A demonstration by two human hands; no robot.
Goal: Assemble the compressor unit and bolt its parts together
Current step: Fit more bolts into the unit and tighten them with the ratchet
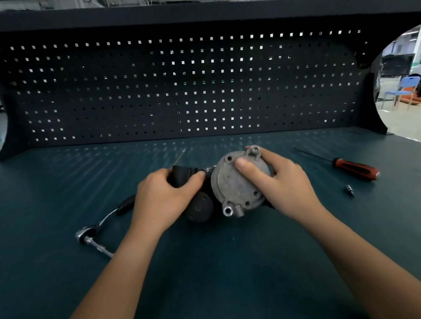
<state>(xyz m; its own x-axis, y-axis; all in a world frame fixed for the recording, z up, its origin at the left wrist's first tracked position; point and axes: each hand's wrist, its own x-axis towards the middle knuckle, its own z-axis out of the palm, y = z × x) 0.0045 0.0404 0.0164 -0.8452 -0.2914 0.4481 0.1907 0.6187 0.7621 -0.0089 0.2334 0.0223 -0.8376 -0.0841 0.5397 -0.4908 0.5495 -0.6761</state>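
Grey cover (pixel 231 186): this cast-metal disc sits mid-desk (pixel 222 280), face turned up toward you, pressed against the black body (pixel 199 211).
Right hand (pixel 286 183): you clasp the cover, thumb flat across its face and fingers curled round the far rim.
Left hand (pixel 164 196): your fingers wrap over the upper part of the black body and brace it.
Step in hand: most likely seating the cover on the body before any bolt goes in.
Alignment: turn the cover until its two lugs and the small holes in its face match the body's holes; whether they match yet is hidden by your hands.
Pressure: push evenly along the axis so the joint closes all round; if it rocks, lift off and re-seat rather than forcing it.
Support: let the body bear on the desk so it cannot roll under your grip.
Ratchet (pixel 89 232): it lies just left of your left wrist, within easy reach for tightening.
Screwdriver (pixel 355 167): it rests to the right, well apart from the unit.
Small metal piece (pixel 349 190): near the screwdriver handle; bolt or bit, I cannot tell.
Bolting advice: start every bolt by finger first, then tighten crosswise.
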